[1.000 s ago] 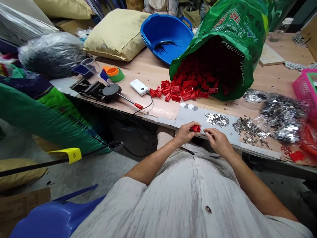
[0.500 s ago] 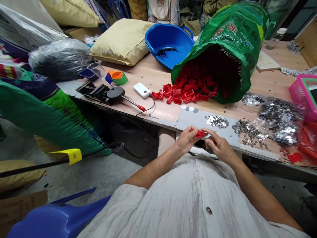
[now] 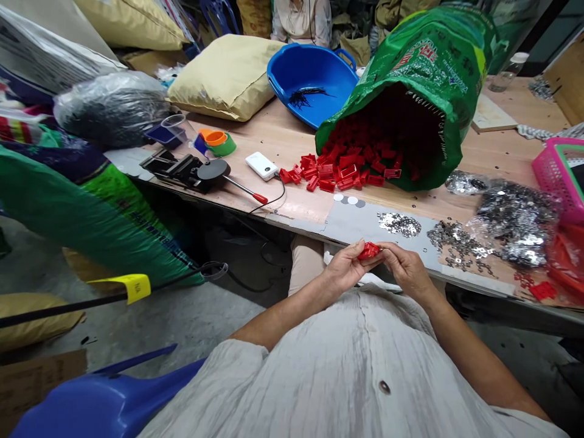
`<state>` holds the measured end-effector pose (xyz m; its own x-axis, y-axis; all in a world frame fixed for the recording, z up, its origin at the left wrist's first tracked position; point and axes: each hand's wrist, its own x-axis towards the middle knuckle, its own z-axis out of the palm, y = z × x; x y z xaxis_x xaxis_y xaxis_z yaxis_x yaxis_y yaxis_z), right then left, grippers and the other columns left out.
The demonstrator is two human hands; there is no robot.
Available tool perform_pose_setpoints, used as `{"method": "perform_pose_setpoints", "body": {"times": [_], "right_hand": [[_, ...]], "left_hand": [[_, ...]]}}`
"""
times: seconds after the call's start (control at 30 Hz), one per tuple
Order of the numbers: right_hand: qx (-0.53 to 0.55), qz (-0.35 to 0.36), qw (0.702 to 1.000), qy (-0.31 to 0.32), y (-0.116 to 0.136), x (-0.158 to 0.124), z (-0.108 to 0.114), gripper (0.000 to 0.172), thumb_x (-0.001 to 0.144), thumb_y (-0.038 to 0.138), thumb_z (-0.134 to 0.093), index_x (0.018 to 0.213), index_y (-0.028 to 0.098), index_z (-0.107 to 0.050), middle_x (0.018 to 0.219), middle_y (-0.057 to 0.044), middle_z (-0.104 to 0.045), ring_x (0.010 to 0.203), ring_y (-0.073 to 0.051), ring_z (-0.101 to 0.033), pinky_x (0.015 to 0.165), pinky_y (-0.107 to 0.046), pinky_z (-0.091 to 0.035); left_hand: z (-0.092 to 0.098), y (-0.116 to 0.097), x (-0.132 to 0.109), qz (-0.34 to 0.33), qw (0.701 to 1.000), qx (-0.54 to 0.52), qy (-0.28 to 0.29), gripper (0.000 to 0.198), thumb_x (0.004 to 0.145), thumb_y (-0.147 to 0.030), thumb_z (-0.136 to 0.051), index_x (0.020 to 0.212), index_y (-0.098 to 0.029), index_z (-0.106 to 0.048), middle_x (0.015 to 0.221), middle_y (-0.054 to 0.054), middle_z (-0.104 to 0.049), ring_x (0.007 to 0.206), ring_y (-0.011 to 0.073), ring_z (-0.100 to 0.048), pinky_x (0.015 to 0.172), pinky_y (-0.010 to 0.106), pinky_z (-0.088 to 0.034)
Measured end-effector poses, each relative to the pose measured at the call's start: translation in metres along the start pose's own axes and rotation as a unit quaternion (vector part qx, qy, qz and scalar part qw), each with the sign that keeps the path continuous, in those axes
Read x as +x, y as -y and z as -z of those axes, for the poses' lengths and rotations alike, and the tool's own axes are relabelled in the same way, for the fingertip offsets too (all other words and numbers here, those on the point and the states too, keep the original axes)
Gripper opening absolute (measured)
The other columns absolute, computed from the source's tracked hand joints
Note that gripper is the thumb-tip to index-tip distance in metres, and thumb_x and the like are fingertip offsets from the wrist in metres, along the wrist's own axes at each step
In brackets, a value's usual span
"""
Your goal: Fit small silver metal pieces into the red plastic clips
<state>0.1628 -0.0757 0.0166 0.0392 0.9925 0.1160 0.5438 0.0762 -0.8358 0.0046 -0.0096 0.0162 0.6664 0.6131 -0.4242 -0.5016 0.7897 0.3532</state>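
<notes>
Just in front of the table edge, my left hand (image 3: 347,266) is closed around a small red plastic part (image 3: 368,250). My right hand (image 3: 404,266) comes in from the other side, its thumb and forefinger pinched together at the part's right end. Whether a tiny piece sits between those right fingertips is hidden. Beyond the hands, many similar red plastic parts (image 3: 329,172) spill from the mouth of a green sack (image 3: 438,67). Small shiny metal plates (image 3: 399,224) and little metal pieces (image 3: 456,243) lie in piles on a grey sheet to the right.
On the left stands a black hand press (image 3: 213,173) with a red-tipped lever, beside a white power bank (image 3: 261,165). Farther back are a blue basin (image 3: 314,79) and a stuffed pale sack (image 3: 225,76). Bagged metal parts (image 3: 517,219) and a pink basket (image 3: 559,176) sit right.
The red part has been turned and lowered slightly in my left hand. My right fingers, which were apart, have closed in at its right end.
</notes>
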Motion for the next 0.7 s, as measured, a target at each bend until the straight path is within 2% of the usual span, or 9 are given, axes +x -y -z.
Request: {"method": "perform_pose_setpoints", "body": {"times": [0.13, 0.27, 0.4, 0.5, 0.63, 0.7], "right_hand": [[0.016, -0.012, 0.999, 0.033, 0.002, -0.001, -0.001, 0.042, 0.099, 0.046, -0.038, 0.129, 0.025, -0.059, 0.059, 0.003, -0.052, 0.055, -0.014, -0.05, 0.057, -0.026, -0.041], [0.01, -0.03, 0.999, 0.029, 0.005, -0.001, -0.003, 0.042, 0.097, 0.049, -0.043, 0.125, 0.023, -0.062, 0.061, 0.002, -0.053, 0.056, -0.014, -0.049, 0.056, -0.025, -0.04], [-0.006, -0.054, 0.998, 0.017, 0.001, -0.003, -0.004, 0.043, 0.095, 0.051, -0.046, 0.122, 0.023, -0.064, 0.055, 0.005, -0.046, 0.05, -0.013, -0.042, 0.052, -0.025, -0.036], [-0.007, -0.075, 0.997, 0.011, -0.006, -0.002, -0.005, 0.044, 0.095, 0.052, -0.044, 0.124, 0.024, -0.062, 0.053, 0.006, -0.042, 0.048, -0.013, -0.039, 0.05, -0.025, -0.034], [-0.037, -0.081, 0.996, 0.002, -0.011, 0.006, -0.006, 0.044, 0.095, 0.054, -0.043, 0.12, 0.024, -0.064, 0.058, 0.004, -0.049, 0.05, -0.014, -0.042, 0.052, -0.026, -0.036], [-0.06, -0.074, 0.995, 0.004, -0.011, 0.013, -0.007, 0.044, 0.095, 0.053, -0.043, 0.119, 0.023, -0.065, 0.058, 0.003, -0.052, 0.051, -0.014, -0.045, 0.053, -0.027, -0.038]], "left_hand": [[0.003, 0.0, 0.003, -0.001, 1.0, -0.01, -0.018, 0.019, 0.093, -0.023, -0.056, 0.082, -0.01, -0.065, 0.085, 0.008, -0.071, 0.082, 0.0168, -0.071, 0.1, 0.036, -0.05], [0.007, 0.001, 0.002, -0.006, 1.0, -0.002, -0.012, 0.014, 0.09, -0.023, -0.061, 0.084, -0.011, -0.065, 0.087, 0.008, -0.072, 0.084, 0.0157, -0.07, 0.1, 0.034, -0.049], [0.023, 0.006, -0.002, 0.005, 0.999, 0.036, -0.017, 0.015, 0.081, -0.023, -0.072, 0.08, -0.013, -0.061, 0.082, 0.005, -0.071, 0.082, 0.0174, -0.071, 0.098, 0.037, -0.049], [0.042, 0.013, 0.0, 0.046, 0.995, 0.066, -0.065, 0.022, 0.076, -0.027, -0.077, 0.08, -0.015, -0.058, 0.084, 0.005, -0.07, 0.083, 0.0211, -0.071, 0.093, 0.039, -0.05], [0.065, 0.018, 0.01, 0.077, 0.985, 0.071, -0.137, 0.024, 0.075, -0.025, -0.077, 0.087, -0.015, -0.058, 0.085, 0.006, -0.07, 0.083, 0.0208, -0.07, 0.094, 0.041, -0.049], [0.072, 0.016, 0.015, 0.077, 0.982, 0.081, -0.154, 0.026, 0.075, -0.025, -0.077, 0.089, -0.015, -0.059, 0.088, 0.007, -0.07, 0.085, 0.0205, -0.069, 0.097, 0.042, -0.047]]}}
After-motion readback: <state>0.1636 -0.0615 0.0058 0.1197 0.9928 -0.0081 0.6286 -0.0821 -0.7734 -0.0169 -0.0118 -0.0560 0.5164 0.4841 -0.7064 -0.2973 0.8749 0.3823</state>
